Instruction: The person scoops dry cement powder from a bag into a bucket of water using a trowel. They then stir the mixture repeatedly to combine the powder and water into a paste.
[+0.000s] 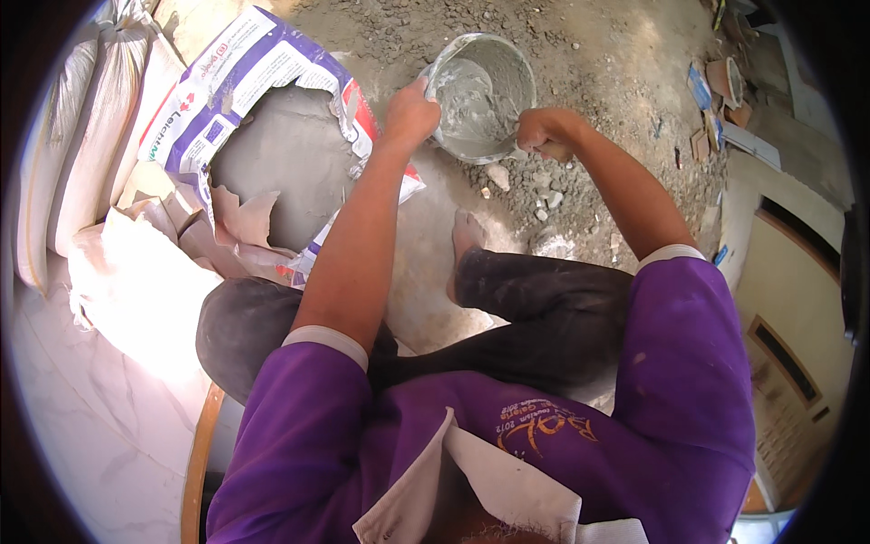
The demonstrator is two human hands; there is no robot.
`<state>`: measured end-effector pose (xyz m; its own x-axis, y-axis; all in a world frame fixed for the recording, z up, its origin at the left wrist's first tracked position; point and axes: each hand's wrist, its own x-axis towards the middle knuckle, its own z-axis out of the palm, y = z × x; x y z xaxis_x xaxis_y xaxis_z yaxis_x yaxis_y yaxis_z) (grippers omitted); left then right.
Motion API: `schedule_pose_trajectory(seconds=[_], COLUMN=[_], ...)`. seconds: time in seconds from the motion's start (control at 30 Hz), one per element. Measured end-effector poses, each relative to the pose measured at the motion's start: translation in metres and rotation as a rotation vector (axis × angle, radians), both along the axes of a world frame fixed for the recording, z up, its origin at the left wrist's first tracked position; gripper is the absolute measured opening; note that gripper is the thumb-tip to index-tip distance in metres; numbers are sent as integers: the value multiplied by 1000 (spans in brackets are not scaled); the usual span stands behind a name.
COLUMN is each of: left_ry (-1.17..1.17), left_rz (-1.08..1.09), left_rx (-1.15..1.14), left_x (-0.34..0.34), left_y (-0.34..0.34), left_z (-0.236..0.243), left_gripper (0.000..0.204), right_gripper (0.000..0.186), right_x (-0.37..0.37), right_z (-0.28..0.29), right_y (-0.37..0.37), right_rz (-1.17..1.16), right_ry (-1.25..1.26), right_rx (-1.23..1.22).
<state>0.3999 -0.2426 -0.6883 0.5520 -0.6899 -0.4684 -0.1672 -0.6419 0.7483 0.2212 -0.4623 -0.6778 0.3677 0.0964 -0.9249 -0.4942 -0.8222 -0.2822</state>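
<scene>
A round bucket (521,72) stands on the ground ahead of me, with wet grey mortar (464,95) smeared over its bottom and sides. My left hand (413,112) is closed on the bucket's left rim. At the right rim, my right hand (550,132) makes a fist; a small tan piece shows under the fingers, but I cannot make out what it holds. Left of the bucket lies a torn-open paper bag (231,68) in purple, white and red. Grey powder (285,168) fills its opening.
Several full woven sacks (100,136) lean at the far left. Rubble and small stones (544,204) cover the dirt right of the bucket. A flowerpot (725,82) and scraps lie at the far right, above a pale panel (788,245). My bare foot (467,240) is below the bucket.
</scene>
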Motion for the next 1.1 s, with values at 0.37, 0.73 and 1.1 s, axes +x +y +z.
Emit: schedule_pose_trajectory(seconds=[0.37, 0.73, 1.1], left_ry=[-13, 111, 127], left_rz=[54, 112, 95], left_rx=[3, -10, -17], left_x=[14, 16, 13], left_y=[11, 10, 0], left_z=[-32, -40, -28], left_gripper=[54, 54, 54], right_gripper=[22, 24, 24], right_x=[62, 50, 57], right_z=[64, 62, 68], right_y=[55, 80, 100], right_rz=[-664, 184, 272], right_ry=[-43, -207, -183], right_rx=[-38, -404, -358])
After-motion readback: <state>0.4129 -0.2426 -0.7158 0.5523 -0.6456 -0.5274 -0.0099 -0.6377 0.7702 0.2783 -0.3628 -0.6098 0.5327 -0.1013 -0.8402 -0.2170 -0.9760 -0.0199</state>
